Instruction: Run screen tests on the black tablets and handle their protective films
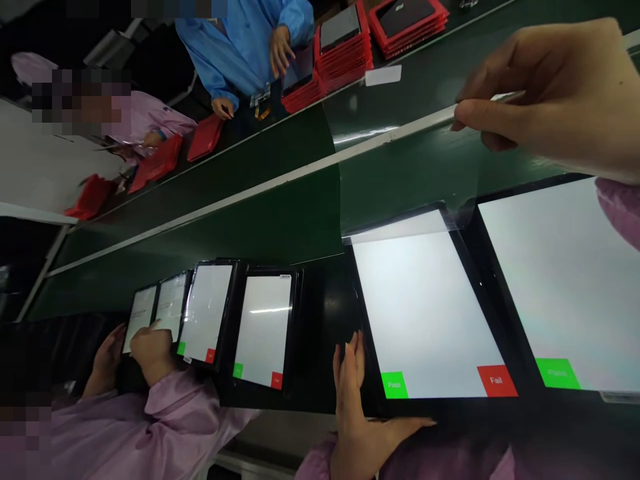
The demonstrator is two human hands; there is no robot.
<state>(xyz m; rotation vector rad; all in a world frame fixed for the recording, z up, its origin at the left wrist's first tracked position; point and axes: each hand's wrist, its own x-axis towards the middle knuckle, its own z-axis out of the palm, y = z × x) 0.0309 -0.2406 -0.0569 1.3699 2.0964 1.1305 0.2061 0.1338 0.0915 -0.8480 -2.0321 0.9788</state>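
Note:
A tablet [430, 313] lies in front of me with a white lit screen, a green Pass box at its lower left and a red Fail box at its lower right. My left hand [353, 407] rests against its lower left corner, fingers stretched along the side edge and thumb out along the bottom. My right hand [555, 100] is raised at the upper right, thumb and fingers pinched on a clear film [407, 180]. The film's lower edge crosses the top of the tablet's screen; most of the sheet stands up off it. A second white-screened tablet [575, 280] lies close on the right.
Several lit tablets [263, 327] lie along the bench to the left, where a co-worker's hands [153, 347] touch some. A pale rail [270, 180] runs along the green bench [280, 220]. Beyond it are stacks of red-framed trays [343, 60] and a person in blue [240, 47].

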